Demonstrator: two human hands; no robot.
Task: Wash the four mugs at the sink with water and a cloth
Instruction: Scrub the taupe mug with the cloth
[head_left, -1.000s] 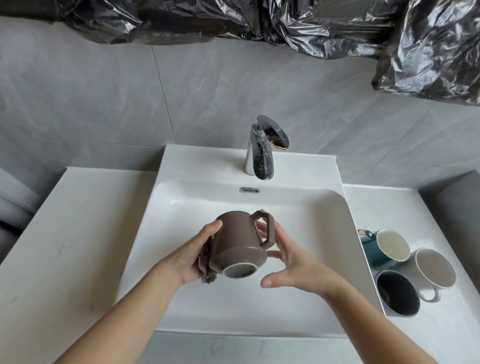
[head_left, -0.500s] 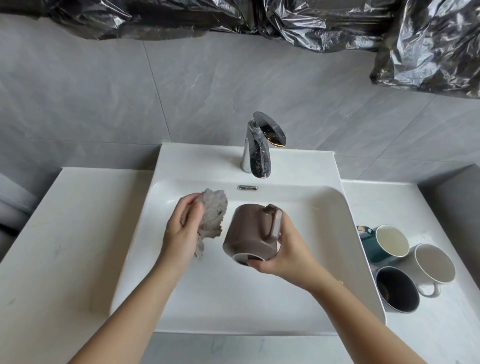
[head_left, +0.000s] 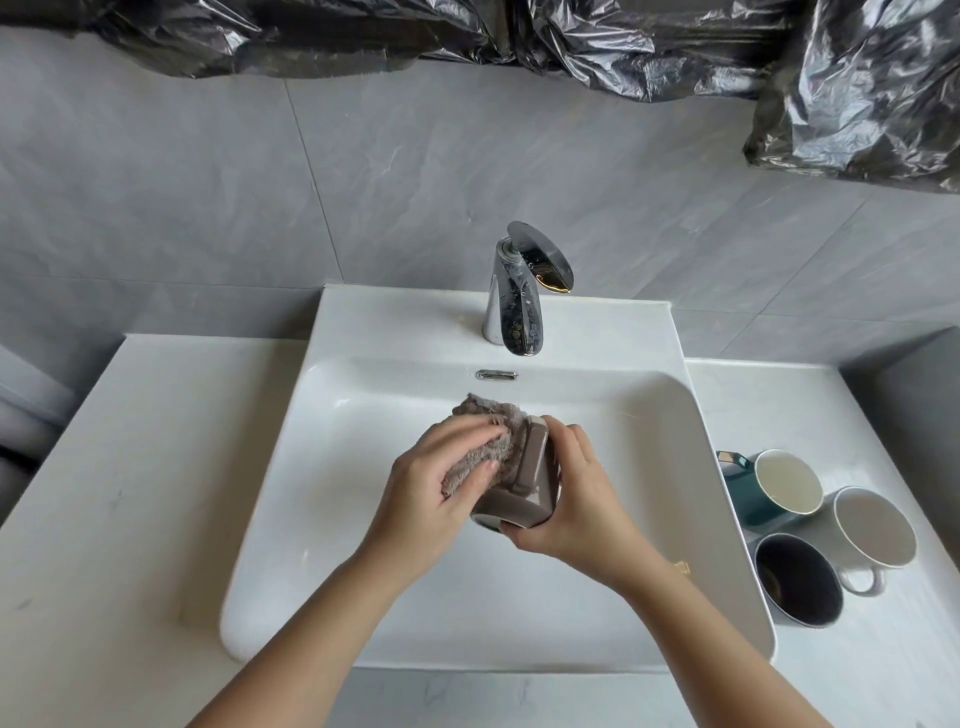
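Your two bare arms come in over the near edge of the sink (head_left: 363, 597) & meet over the mid of its bowl. Your L hand (head_left: 431, 499) is curled round the cloth (head_left: 488, 431). Its fingers lie close together on top w/ the thumb lower down, all clamped on the fuzzy grey-brown cloth. It presses the cloth onto the brown mug (head_left: 524, 499). Your R hand (head_left: 576, 499) grips that mug from the side nearer the sink's right edge, fingers wrapped tight round its body. Their tips are hidden behind the mug.

The brown mug is up in the air over the sink bowl, not touching it. It lies tipped over, mouth facing you & down, handle on top. The cloth sits right by the handle, on the side toward the sink's left edge.

On the counter (head_left: 779, 405) just right of the sink stand 3 more mugs, all upright & bunched close. You can't tell if they touch. The black mug (head_left: 797, 579) is nearest you, just beside the sink's right edge. The white mug (head_left: 875, 527) is farther out from the sink, handle toward you. The teal mug (head_left: 774, 488), pale inside, is a bit farther back, also just beside the sink's right edge.

In the sink's back wall is a small shiny slot (head_left: 497, 374). On the sink's back ledge stands the shiny tap (head_left: 517, 306), spout reaching over the bowl. Behind the sink is a grey tile wall (head_left: 208, 208), w/ crinkly black plastic (head_left: 571, 41) high above.
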